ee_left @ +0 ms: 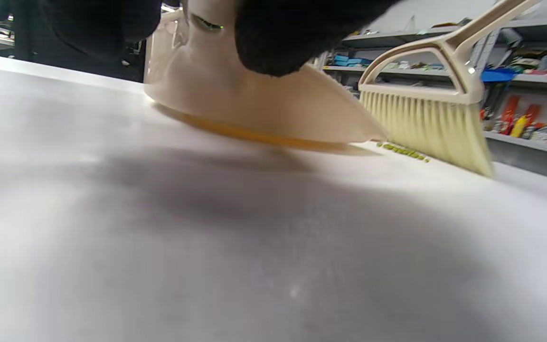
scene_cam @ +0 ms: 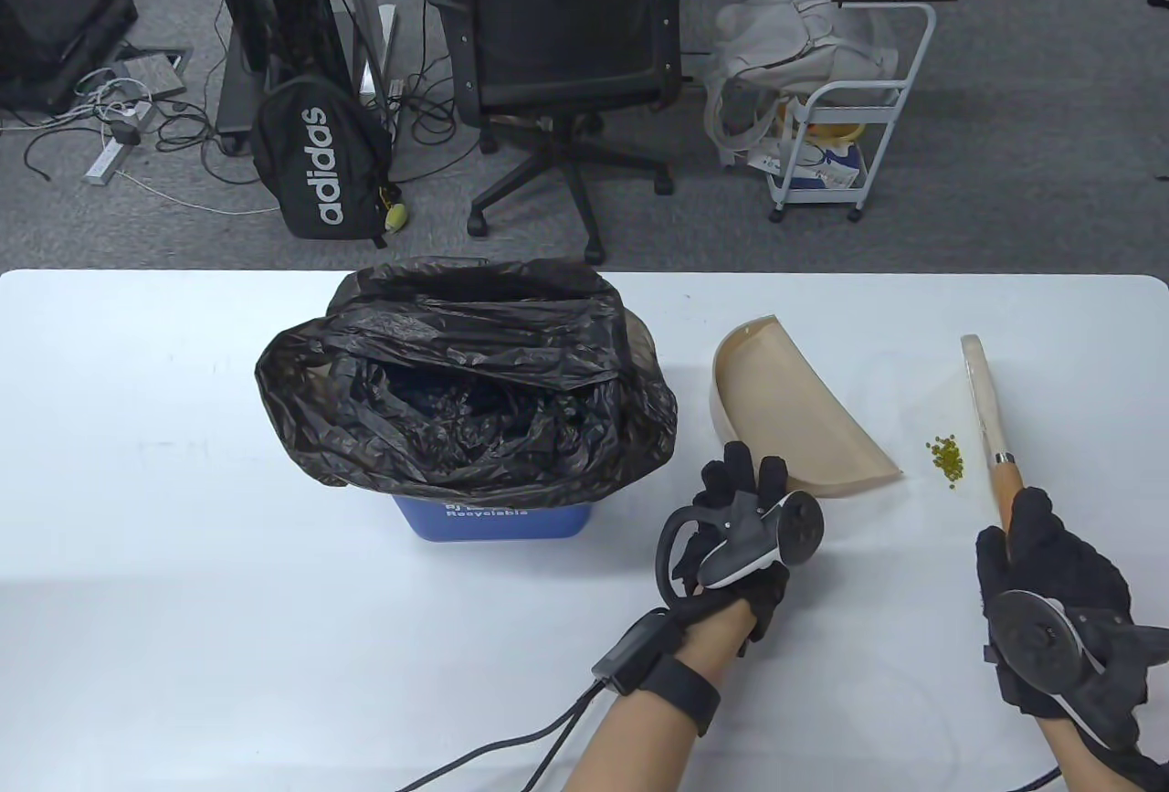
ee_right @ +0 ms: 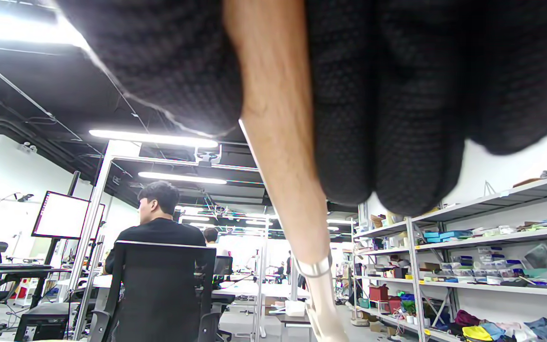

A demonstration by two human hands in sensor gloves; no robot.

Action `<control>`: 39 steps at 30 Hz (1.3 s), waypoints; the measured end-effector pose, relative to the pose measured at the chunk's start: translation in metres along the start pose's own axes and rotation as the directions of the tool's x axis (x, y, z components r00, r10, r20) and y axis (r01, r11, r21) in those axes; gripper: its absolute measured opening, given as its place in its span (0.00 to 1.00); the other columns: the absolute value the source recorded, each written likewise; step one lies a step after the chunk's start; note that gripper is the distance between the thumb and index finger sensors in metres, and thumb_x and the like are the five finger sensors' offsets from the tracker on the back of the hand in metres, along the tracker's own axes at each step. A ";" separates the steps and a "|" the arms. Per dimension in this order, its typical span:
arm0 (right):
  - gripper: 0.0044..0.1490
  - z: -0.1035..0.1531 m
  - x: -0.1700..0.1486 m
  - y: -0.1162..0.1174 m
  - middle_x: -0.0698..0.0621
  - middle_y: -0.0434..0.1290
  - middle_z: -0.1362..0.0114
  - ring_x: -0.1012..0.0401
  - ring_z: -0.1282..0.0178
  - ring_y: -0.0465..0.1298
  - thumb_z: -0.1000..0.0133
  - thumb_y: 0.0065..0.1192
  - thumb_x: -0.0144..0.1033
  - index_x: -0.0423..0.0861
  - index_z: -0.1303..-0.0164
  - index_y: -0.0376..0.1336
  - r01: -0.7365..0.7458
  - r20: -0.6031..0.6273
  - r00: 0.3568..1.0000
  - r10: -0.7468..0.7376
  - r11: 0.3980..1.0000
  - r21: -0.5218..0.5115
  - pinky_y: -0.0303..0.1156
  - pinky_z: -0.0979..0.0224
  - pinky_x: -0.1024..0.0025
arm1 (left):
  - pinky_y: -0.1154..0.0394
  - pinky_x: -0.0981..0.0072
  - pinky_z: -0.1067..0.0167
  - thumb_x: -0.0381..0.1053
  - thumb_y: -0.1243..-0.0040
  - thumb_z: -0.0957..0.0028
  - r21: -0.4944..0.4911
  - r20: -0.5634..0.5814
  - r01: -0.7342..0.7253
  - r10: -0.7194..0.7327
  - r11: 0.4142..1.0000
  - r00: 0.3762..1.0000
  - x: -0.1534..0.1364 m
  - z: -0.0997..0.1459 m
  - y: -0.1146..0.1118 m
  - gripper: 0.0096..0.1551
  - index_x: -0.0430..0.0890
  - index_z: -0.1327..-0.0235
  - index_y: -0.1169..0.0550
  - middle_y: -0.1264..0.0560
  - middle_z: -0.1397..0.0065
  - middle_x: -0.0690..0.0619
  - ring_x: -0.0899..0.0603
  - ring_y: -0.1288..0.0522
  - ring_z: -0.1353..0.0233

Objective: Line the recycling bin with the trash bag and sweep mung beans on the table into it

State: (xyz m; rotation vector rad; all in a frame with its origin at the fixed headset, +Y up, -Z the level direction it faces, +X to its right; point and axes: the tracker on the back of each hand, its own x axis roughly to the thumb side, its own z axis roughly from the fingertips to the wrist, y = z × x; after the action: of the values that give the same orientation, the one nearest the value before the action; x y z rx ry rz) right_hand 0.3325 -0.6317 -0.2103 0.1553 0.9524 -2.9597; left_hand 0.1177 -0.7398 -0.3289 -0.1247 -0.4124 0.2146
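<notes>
A blue recycling bin (scene_cam: 493, 520) stands at mid-table, lined with a black trash bag (scene_cam: 466, 390) whose rim folds over its top. To its right a beige dustpan (scene_cam: 795, 417) lies on the table, and my left hand (scene_cam: 740, 481) holds its near end. The left wrist view shows the dustpan (ee_left: 254, 104) low on the table under my fingers (ee_left: 292, 33). A small pile of green mung beans (scene_cam: 947, 456) lies between the dustpan and a brush (scene_cam: 982, 399). My right hand (scene_cam: 1032, 527) grips the brush's wooden handle (ee_right: 278, 142). The bristles (ee_left: 425, 128) touch the table just behind the beans (ee_left: 404, 151).
The white table (scene_cam: 183, 600) ends at its far edge (scene_cam: 137, 273), with an office chair (scene_cam: 566, 52), a black backpack (scene_cam: 320, 162) and a white cart (scene_cam: 840, 125) on the floor beyond. A seated person (ee_right: 159, 223) shows in the right wrist view.
</notes>
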 end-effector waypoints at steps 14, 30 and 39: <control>0.38 0.010 -0.007 -0.005 0.30 0.84 0.49 0.38 0.53 0.88 0.46 0.67 0.39 0.24 0.37 0.71 0.040 -0.015 0.999 -0.040 0.999 0.033 0.80 0.50 0.39 | 0.35 0.24 0.31 0.30 0.38 0.48 -0.101 0.197 0.047 -0.027 0.994 0.980 -0.027 0.049 0.012 0.44 0.30 0.18 0.43 0.56 0.17 0.21 0.13 0.44 0.22; 0.38 0.033 0.013 -0.018 0.29 0.85 0.50 0.39 0.55 0.88 0.46 0.66 0.39 0.23 0.38 0.71 0.130 0.018 0.991 -0.131 0.991 0.036 0.81 0.51 0.39 | 0.32 0.24 0.32 0.27 0.37 0.49 -0.076 0.215 0.031 -0.014 0.997 0.976 -0.042 0.052 -0.004 0.44 0.31 0.19 0.41 0.54 0.16 0.23 0.15 0.40 0.22; 0.38 0.032 0.032 -0.018 0.30 0.85 0.51 0.39 0.55 0.89 0.46 0.67 0.39 0.24 0.38 0.72 0.194 0.059 0.979 -0.196 0.980 0.032 0.81 0.52 0.40 | 0.31 0.24 0.33 0.27 0.37 0.49 -0.081 0.201 0.038 -0.021 0.996 0.979 -0.041 0.051 -0.002 0.44 0.32 0.19 0.41 0.54 0.16 0.23 0.15 0.40 0.22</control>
State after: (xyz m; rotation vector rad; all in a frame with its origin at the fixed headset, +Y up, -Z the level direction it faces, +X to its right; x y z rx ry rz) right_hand 0.2971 -0.6356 -0.1770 -0.0318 0.9744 -3.1338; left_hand 0.0603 -0.7477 -0.2975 -0.1808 -0.6236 0.1814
